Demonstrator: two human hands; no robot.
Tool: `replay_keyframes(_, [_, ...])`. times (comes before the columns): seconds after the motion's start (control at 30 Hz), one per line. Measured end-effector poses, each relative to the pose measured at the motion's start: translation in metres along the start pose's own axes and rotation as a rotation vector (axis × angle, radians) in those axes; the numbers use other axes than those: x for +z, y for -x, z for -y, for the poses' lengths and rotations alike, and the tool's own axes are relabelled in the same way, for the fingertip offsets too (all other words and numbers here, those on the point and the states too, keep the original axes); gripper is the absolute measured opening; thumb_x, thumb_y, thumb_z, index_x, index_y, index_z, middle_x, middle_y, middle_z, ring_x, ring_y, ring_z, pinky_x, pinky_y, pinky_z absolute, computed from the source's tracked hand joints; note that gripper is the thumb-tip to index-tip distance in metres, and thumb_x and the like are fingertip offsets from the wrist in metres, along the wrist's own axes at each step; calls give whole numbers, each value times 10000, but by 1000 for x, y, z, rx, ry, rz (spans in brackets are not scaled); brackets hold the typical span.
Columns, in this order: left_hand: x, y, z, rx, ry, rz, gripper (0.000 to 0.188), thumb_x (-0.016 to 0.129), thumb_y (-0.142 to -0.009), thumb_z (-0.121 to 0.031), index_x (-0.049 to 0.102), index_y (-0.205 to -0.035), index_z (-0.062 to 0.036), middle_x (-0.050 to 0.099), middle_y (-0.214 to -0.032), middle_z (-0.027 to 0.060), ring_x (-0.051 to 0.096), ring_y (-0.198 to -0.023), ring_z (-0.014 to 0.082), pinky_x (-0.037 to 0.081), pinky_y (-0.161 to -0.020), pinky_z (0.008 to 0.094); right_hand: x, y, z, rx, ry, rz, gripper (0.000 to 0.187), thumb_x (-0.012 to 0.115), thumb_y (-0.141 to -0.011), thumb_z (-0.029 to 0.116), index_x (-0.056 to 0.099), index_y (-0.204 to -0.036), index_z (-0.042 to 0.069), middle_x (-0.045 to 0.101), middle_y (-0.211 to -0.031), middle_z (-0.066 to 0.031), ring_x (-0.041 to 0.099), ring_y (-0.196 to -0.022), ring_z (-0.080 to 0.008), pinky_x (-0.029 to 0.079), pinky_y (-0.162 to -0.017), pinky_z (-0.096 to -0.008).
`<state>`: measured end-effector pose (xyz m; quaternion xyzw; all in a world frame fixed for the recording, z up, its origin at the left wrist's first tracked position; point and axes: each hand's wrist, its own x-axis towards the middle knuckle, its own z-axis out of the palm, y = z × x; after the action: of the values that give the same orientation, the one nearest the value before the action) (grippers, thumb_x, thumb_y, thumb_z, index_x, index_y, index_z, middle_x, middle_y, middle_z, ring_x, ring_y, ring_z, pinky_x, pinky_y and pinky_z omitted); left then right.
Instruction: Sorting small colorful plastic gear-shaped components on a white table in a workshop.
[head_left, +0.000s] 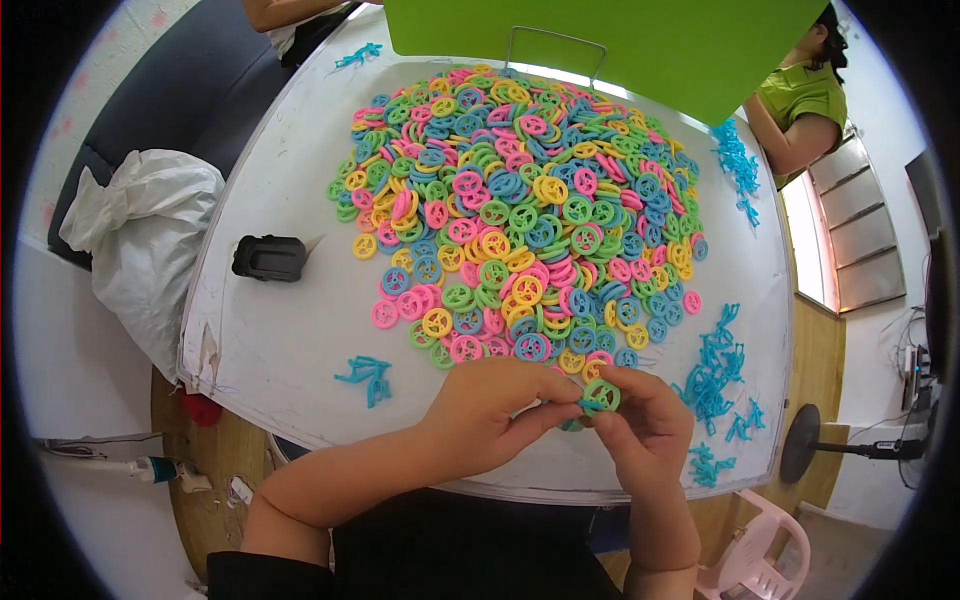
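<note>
Close to the table's near edge, my two hands meet. Pinched in my right hand [650, 425] is a small light-green plastic wheel [601, 393] with spokes. My left hand [495, 410] pinches a small blue plastic piece [590, 405], which touches the wheel; how far it goes into the wheel I cannot tell. Just beyond my fingers spreads a big heap of plastic wheels [520, 210] in pink, yellow, green and blue. Small blue forked pieces [712, 375] lie to the right of my right hand, and a few more blue pieces [368, 378] sit left of my left hand.
A black plastic tray [269, 258] stands on the white table [250, 340] at left. Beyond the heap rises a green board [600, 50]. Another person [805, 115] sits at far right near more blue pieces [738, 165]. A white sack [150, 250] leans beside the table.
</note>
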<state>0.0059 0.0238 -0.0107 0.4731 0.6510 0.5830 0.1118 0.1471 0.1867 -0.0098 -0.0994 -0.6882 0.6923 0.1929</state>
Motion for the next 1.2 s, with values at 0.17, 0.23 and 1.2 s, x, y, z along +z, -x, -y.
replay_keyframes(0.17, [0,1,-3,-120,120,-2,169,827,-847,-30,744,-995,-31,776,-972,106,766,-861,213,598,-761,313,-6,0,-3,-9,14,18,433,785,-892,2,637,-1296,-53,709,-1092,-89,678,-927,-126,560,-775,-259])
replay_keyframes(0.23, [2,3,-5,-164,160,-6,163,824,-853,-28,741,-994,-27,777,-971,105,765,-862,200,598,-766,305,-12,1,-4,9,203,67,471,819,-862,15,641,-1293,-45,713,-994,-65,687,-843,-126,561,-724,-258])
replay_keyframes(1.2, [-17,-13,2,-76,-268,-2,196,736,-859,12,752,-1035,-71,728,-929,73,680,-834,232,516,-761,331,-207,282,-110,1028,1394,340,222,667,-887,230,736,-1015,63,745,-975,-203,716,-903,-408,564,-782,-537])
